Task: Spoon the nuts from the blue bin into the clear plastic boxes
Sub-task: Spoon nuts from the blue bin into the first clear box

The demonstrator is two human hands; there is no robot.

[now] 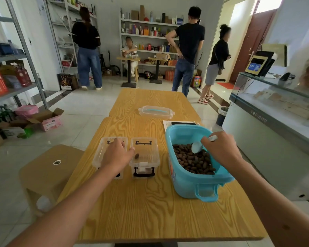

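The right hand's fingers (206, 140) clench a pale scoop (196, 147), its bowl dipping into the nuts (193, 162) in the blue bin (202, 186) at four o'clock on the table (150, 211). The left hand (117, 154), fingers loose, rests on the two clear boxes (144, 154) at nine o'clock. This looks like loading; next, a level carry left.

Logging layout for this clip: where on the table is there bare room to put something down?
Free: the near table edge in front of the clear boxes and blue bin, and the strip between boxes and lid. Crowded: the row of boxes, bin, and both hands.
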